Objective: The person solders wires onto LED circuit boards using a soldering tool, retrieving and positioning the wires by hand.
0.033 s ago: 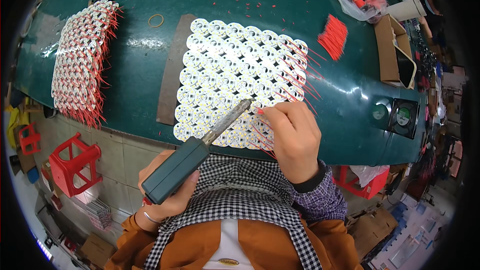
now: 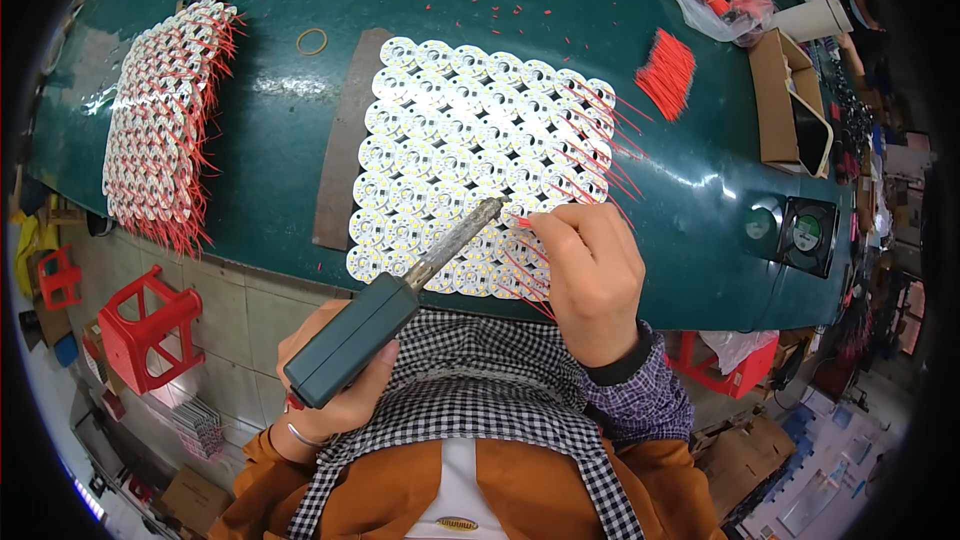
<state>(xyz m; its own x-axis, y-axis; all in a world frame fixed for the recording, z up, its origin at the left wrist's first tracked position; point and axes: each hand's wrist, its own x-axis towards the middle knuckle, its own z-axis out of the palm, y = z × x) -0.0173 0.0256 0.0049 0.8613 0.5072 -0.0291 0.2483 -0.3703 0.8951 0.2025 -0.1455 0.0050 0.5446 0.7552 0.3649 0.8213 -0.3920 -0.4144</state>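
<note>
My left hand (image 2: 345,380) is wrapped round the dark green handle of a soldering iron (image 2: 362,335). Its metal barrel slants up and right, with the tip at a panel of round white LED boards (image 2: 440,155). Just right of that tip, my right hand (image 2: 592,270) pinches a short red wire (image 2: 523,222) against the panel; the exact contact is hidden by tip and fingers. Thin red wires stick out from boards along the panel's right side. Beneath its left edge shows a flat brown board (image 2: 345,155).
A second LED panel (image 2: 160,120) bristling with red wires lies at the left. On the green table (image 2: 290,150) are a rubber band (image 2: 311,41), a bundle of red wires (image 2: 666,74), a cardboard box (image 2: 775,100) and a small black fan (image 2: 807,236). Red stools (image 2: 150,325) stand below.
</note>
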